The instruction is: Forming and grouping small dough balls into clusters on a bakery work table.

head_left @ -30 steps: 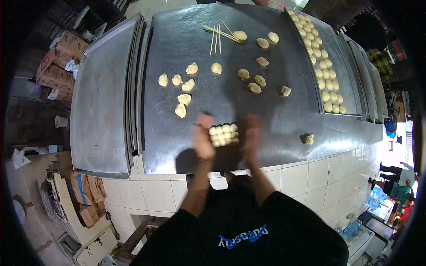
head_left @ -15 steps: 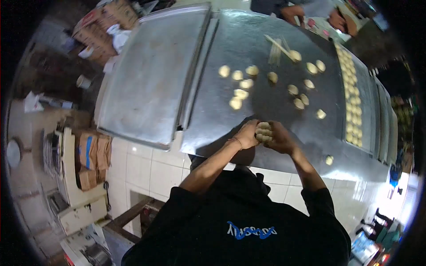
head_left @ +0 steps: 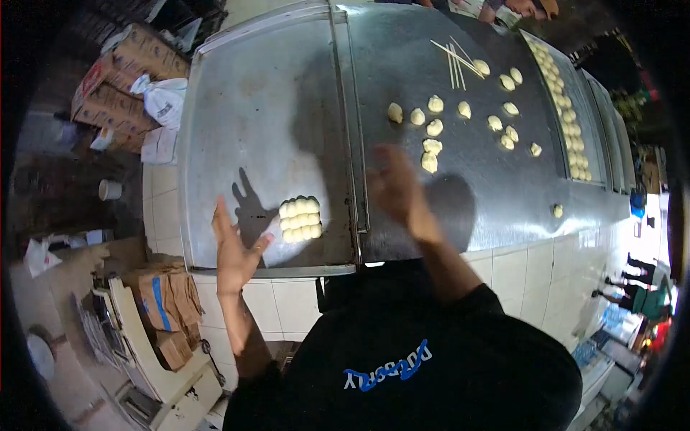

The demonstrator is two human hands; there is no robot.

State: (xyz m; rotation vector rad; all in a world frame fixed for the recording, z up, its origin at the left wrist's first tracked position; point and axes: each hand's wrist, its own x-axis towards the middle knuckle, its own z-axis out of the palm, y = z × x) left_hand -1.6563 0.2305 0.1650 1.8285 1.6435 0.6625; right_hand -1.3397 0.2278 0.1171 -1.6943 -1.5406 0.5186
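A block of small pale dough balls (head_left: 300, 220), pressed together in rows, lies near the front edge of a large metal tray (head_left: 251, 93). Just left of it is my left hand (head_left: 239, 251), open and empty, the thumb stretched toward the block without holding it. My right hand (head_left: 399, 187) is over the steel table, just right of the tray's rim, with its fingers smeared by motion. Closest to that hand are loose dough pieces (head_left: 430, 162) on the table. I see nothing in it, though the blur hides the fingers.
Thin sticks (head_left: 457, 66) lie crossed on the steel table (head_left: 496, 194), among more dough pieces. A tray with rows of dough balls (head_left: 568, 122) stands at the right. Across the table a person (head_left: 528, 8) is partly visible. Cardboard boxes (head_left: 129, 79) are stacked at the far left.
The dough block, earlier held between both hands over the table, now lies on the left tray. My hands have parted, the right one back over the table. The view has shifted left.
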